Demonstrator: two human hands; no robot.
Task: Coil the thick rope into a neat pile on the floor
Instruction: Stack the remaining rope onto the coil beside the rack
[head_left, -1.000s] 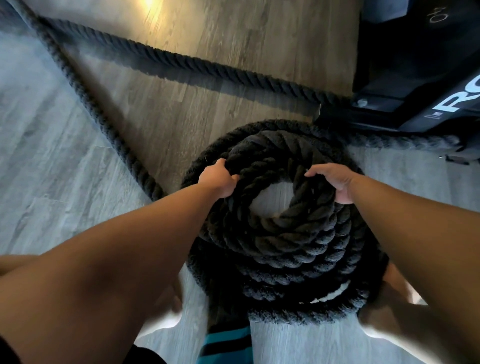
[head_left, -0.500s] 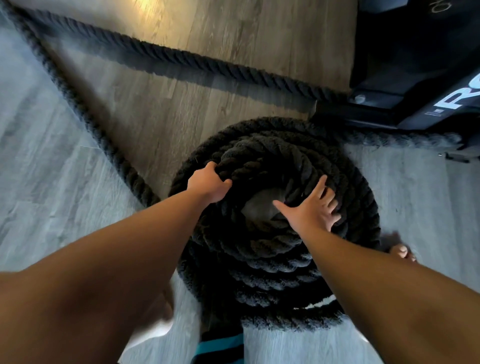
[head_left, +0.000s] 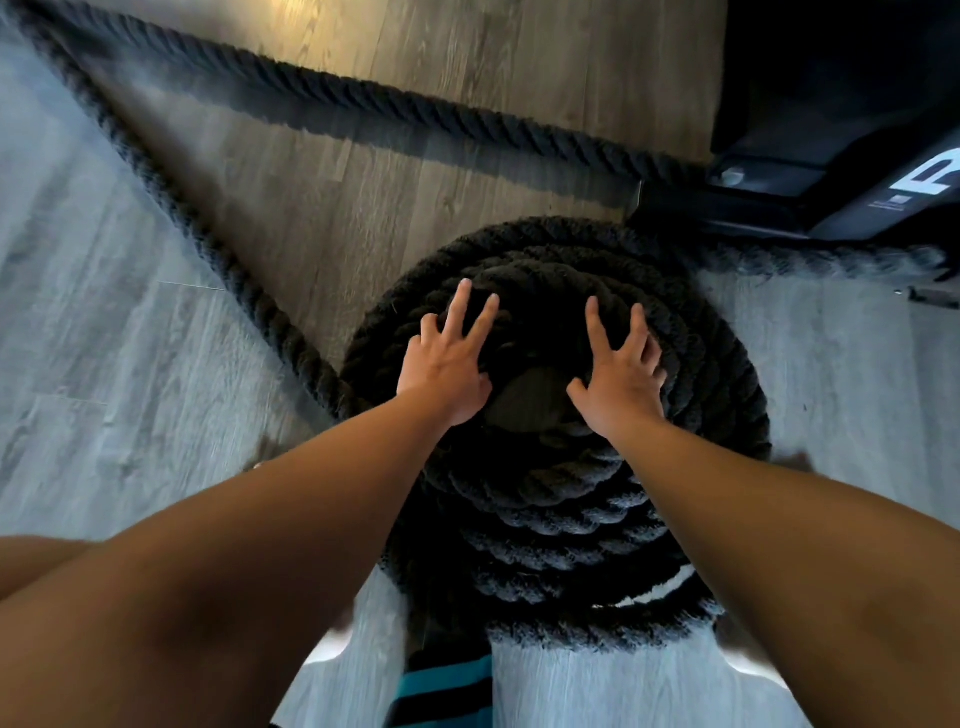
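A thick black twisted rope lies wound into a round stacked coil (head_left: 561, 525) on the wood floor in front of me. My left hand (head_left: 447, 358) lies flat on the top turn at the left of the coil's centre hole, fingers straight and spread. My right hand (head_left: 621, 371) lies flat on the top turn at the right of the hole, fingers spread too. Two loose lengths of the same rope run off: one (head_left: 171, 202) goes diagonally to the upper left, the other (head_left: 415, 109) crosses the floor toward the black machine.
A black exercise machine base (head_left: 831, 171) with white lettering stands at the upper right, close behind the coil. A teal-striped rope end sleeve (head_left: 447, 691) shows at the bottom edge. Grey and brown floor planks (head_left: 104, 364) spread to the left.
My left hand let go of the top turn and opened flat. My right hand moved from the coil's right side onto the top, further forward. The top turn now sits lower on the pile.
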